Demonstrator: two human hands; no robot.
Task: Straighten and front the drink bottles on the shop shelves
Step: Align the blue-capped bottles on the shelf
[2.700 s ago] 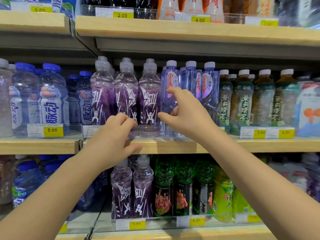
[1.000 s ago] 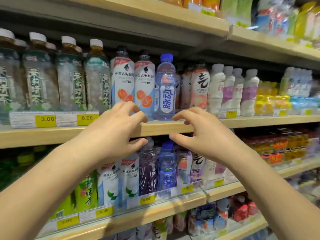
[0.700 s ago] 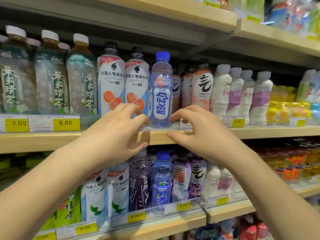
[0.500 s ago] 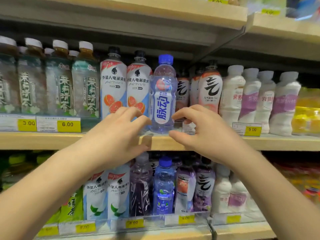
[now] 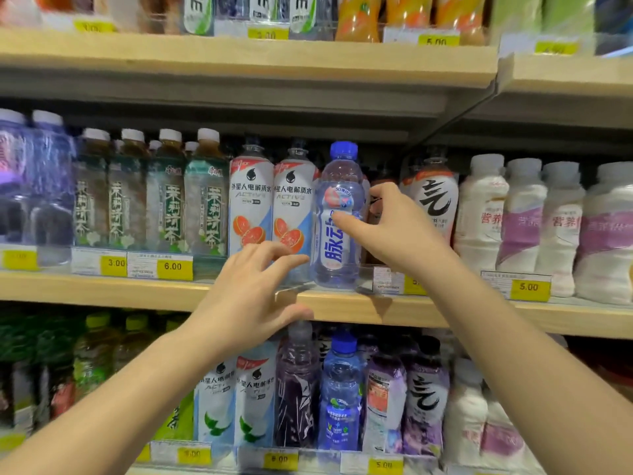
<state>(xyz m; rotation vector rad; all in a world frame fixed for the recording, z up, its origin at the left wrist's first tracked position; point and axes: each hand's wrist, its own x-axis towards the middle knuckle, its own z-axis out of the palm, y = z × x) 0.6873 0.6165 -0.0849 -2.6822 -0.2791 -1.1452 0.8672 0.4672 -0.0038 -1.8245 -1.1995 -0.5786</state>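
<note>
One change, right hand (image 5: 397, 231) has risen, grip round blue-capped bottle (image 5: 339, 180), left hand (image 5: 250, 299) loose, empty

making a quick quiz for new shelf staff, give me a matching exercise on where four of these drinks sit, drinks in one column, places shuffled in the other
Drinks
1. blue-capped bottle
2. green tea bottles
3. orange bottles
4. purple-label white bottles

Places
A. top shelf
B. far right of the middle shelf
C. middle shelf, just right of the grapefruit-label bottles
D. middle shelf, just left of the grapefruit-label bottles

Pairs: 1-C, 2-D, 3-A, 4-B
</note>
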